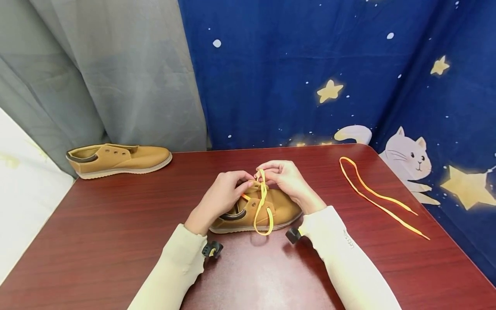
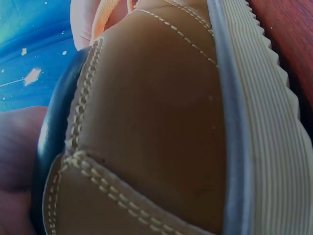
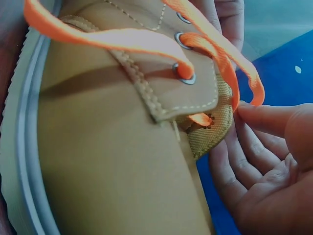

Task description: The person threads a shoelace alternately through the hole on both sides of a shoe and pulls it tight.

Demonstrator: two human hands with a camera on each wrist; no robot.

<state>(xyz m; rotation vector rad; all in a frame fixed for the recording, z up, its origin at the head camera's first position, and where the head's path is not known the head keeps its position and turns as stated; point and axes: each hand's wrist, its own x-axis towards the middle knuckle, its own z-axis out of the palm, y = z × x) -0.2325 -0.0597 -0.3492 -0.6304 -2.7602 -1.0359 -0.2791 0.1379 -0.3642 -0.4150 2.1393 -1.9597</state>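
Observation:
A tan shoe [image 1: 267, 211] lies on the dark red table [image 1: 116, 241] between my two hands. An orange lace [image 1: 262, 202] is threaded through its eyelets and loops down over its side. My left hand [image 1: 224, 193] holds the shoe's upper and pinches the lace near the eyelets. My right hand [image 1: 284, 176] pinches the lace at the top of the shoe. The right wrist view shows the lace [image 3: 215, 44] passing through a metal eyelet [image 3: 185, 73], with my right fingers [image 3: 269, 117] touching it. The left wrist view is filled by the shoe's side [image 2: 156, 122] and ribbed sole [image 2: 274, 122].
A second tan shoe [image 1: 118, 159] without a lace lies at the table's far left corner. A loose orange lace [image 1: 377, 198] lies on the table at the right. Grey and blue starry curtains hang behind the table.

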